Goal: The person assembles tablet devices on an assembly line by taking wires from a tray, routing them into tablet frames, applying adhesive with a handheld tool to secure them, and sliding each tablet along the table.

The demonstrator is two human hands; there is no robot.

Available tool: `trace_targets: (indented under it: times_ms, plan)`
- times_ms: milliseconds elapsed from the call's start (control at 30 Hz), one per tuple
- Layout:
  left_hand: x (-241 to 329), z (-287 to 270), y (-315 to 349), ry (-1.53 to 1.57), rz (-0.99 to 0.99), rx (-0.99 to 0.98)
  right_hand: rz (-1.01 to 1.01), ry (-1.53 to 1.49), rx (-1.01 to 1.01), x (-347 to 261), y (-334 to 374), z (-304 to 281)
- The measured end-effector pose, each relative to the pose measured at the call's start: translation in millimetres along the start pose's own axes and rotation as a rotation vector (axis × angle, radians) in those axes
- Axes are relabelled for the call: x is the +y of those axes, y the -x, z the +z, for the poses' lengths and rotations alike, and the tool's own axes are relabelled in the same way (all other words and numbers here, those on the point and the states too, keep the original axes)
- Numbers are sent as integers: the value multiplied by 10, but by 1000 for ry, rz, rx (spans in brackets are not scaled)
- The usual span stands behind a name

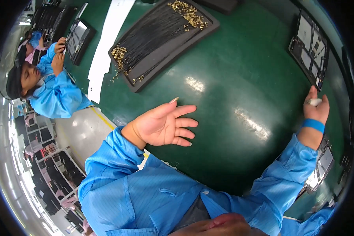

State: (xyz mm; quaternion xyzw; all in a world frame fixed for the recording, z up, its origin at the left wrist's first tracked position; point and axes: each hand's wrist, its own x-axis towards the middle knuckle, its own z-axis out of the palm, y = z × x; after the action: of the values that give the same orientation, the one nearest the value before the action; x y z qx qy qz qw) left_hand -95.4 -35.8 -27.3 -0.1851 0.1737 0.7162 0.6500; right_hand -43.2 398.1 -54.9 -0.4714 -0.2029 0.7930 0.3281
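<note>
My left hand [163,124] is held over the green table [220,106], palm showing, fingers spread, with nothing in it. At the far right my right hand [318,110], with a blue band round the wrist, has its fingers curled about a small white thing [314,102] whose kind I cannot make out. Its fingertips meet the lower corner of an open dark device casing [310,49] with silver and black inner parts. Whether they grip that corner is unclear. Beyond my left hand lies a dark tray [165,70] of thin black cables with gold-coloured ends.
A white paper strip [108,47] runs along the table left of the tray. Another person [59,88] in a blue smock handles a second dark device [79,39] at upper left. Behind my right forearm is another opened device [320,165]. Shelving racks [53,157] stand at left.
</note>
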Motion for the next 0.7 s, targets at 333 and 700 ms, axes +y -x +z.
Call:
trace_targets:
  times_ms: [333, 700]
  plan:
    - [-14, -160, -2, 101, 27, -198, -10, 99, -120, -104, -498, 259]
    - [-44, 9, 28, -9, 46, 5, 271, 399, -275, 592, 1010, 340]
